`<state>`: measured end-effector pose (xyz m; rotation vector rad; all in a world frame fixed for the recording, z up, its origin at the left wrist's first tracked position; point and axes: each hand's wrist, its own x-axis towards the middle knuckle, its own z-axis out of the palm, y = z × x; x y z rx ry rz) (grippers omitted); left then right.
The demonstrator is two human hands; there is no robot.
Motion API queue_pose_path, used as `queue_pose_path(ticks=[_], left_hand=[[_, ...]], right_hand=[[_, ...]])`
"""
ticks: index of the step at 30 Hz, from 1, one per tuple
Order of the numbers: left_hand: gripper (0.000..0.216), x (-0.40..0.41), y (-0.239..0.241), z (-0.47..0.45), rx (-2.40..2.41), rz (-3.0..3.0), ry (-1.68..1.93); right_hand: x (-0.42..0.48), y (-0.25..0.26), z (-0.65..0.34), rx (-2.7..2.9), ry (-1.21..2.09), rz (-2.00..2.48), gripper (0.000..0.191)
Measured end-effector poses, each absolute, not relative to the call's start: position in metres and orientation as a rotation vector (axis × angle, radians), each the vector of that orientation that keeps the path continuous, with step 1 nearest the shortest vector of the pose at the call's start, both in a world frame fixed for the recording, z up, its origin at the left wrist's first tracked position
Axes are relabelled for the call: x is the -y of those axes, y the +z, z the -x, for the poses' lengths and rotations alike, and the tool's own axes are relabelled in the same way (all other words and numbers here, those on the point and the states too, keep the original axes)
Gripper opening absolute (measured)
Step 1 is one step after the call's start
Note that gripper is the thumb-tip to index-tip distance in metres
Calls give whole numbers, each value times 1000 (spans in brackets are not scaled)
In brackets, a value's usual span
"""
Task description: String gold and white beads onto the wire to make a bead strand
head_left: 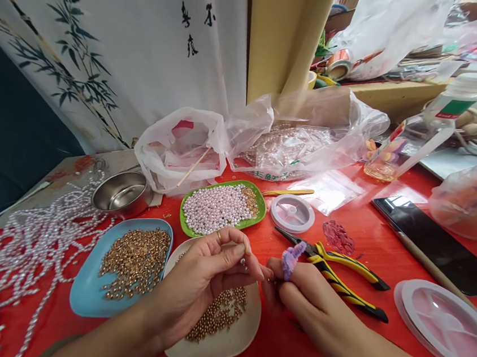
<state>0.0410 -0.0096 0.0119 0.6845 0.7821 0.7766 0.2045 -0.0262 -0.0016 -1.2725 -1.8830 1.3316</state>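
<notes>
My left hand (206,280) hovers over a beige plate (230,342) of small gold beads, its thumb and fingers pinched on something tiny that I cannot make out. My right hand (299,290) meets it fingertip to fingertip, also pinched, with a purple fuzzy piece (291,258) on one finger. A blue plate (90,293) of gold beads lies to the left. Behind the hands sits a green plate (258,195) of white pearls with some gold ones.
Yellow-black pliers (339,271) lie right of my hands, and behind them a clear thread spool (292,212). Strung pearl strands (31,242) pile at left by a steel bowl (121,192). Plastic bags (268,136), a phone (440,242) and a clear lid (448,328) surround.
</notes>
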Motion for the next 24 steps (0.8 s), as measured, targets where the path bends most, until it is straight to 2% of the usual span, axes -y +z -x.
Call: queue_pose_path(ticks=[5, 11, 17, 24], left_hand=[[7, 12, 11, -42, -819, -674, 771], [8, 17, 11, -44, -861, -695, 752], [7, 18, 12, -44, -895, -686, 744], [8, 19, 12, -46, -881, -686, 733]], right_hand=[[28, -1, -203, 1903, 1166, 1234, 17], [28, -10, -200, 1944, 1050, 1383, 29], [29, -9, -204, 2087, 871, 1464, 19], [29, -9, -201, 2008, 780, 1479, 32]])
